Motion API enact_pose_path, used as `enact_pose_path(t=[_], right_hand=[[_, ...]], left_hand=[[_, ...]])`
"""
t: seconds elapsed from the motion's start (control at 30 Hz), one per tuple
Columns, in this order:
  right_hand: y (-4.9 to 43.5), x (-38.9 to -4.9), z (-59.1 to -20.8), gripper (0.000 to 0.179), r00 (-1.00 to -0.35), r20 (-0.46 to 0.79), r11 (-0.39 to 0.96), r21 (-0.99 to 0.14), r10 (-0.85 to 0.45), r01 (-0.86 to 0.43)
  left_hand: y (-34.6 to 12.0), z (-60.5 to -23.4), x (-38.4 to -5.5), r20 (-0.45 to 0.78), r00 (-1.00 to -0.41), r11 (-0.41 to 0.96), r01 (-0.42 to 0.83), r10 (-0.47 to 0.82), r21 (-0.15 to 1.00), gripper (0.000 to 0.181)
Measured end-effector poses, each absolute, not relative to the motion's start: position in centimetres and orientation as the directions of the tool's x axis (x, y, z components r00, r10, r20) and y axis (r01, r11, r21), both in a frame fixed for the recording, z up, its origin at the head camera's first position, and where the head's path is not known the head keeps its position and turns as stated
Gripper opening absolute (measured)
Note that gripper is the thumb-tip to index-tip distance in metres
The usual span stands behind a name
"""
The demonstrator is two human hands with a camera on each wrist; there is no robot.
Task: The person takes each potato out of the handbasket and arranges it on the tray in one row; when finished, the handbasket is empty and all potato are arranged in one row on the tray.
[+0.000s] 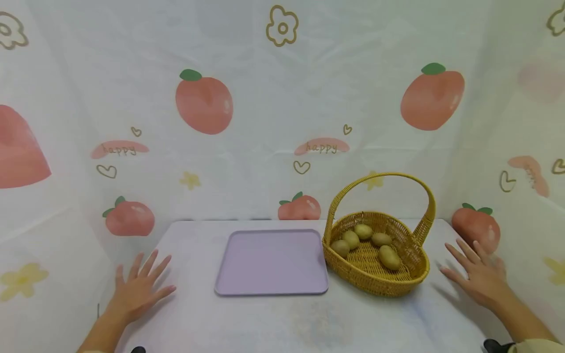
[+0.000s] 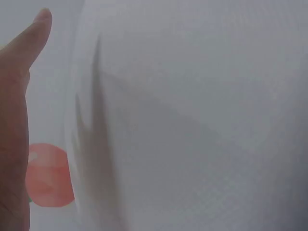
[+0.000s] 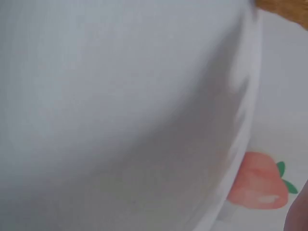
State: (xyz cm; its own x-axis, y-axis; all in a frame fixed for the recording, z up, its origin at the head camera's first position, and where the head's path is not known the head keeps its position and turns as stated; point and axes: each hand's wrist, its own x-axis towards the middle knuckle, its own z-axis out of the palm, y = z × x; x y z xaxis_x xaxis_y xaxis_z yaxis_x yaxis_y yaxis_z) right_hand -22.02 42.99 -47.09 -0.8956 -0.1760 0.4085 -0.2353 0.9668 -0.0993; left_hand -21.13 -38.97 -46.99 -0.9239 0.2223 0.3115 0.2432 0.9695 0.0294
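My left hand [image 1: 138,290] is spread with straight fingers over the left edge of the white table, holding nothing. On the other side, my right hand [image 1: 478,277] is also spread and bare, right of the wicker basket [image 1: 375,284]. This yellow-brown basket has a tall arched handle [image 1: 384,175]. Several potatoes lie in it, among them one potato [image 1: 390,257] at the front and another potato [image 1: 363,231] at the back. A shallow lilac tray [image 1: 271,262] lies flat, left of the basket, with nothing on it. The left wrist view shows part of the left hand [image 2: 14,110].
The white table [image 1: 265,323] holds the tray and basket. A white curtain [image 1: 256,113] printed with peaches and flowers hangs behind the table and on both sides. The basket's right rim stands near the table's right edge.
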Motion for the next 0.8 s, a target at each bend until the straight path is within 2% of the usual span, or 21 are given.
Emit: enact_pose_path(t=[0.1, 0.33, 0.53, 0.63, 0.8], right_hand=[[42.6, -21.4, -46.5, 0.076, -0.874, 0.455, 0.952, -0.154, -0.17, -0.266], [39.7, -21.1, -45.1, 0.068, -0.756, 0.624, 0.828, -0.305, -0.198, -0.47], [37.3, -21.0, -43.3, 0.068, -0.671, 0.72, 0.712, -0.375, -0.18, -0.593], [36.3, -20.8, -42.5, 0.069, -0.637, 0.755, 0.679, -0.386, -0.155, -0.624], [34.4, -20.6, -41.3, 0.071, -0.621, 0.778, 0.661, -0.419, -0.092, -0.623]], left_hand=[[-38.7, -47.0, -21.3, 0.342, -0.909, 0.963, 0.266, 0.238, 0.036, 0.083], [-37.6, -46.2, -21.2, 0.428, -0.87, 0.948, 0.307, 0.244, 0.083, 0.083], [-35.9, -45.1, -21.4, 0.485, -0.84, 0.925, 0.352, 0.244, 0.143, 0.081], [-34.8, -44.6, -21.6, 0.514, -0.821, 0.903, 0.389, 0.249, 0.184, 0.08], [-33.1, -43.7, -22.0, 0.546, -0.792, 0.842, 0.472, 0.274, 0.263, 0.081]])
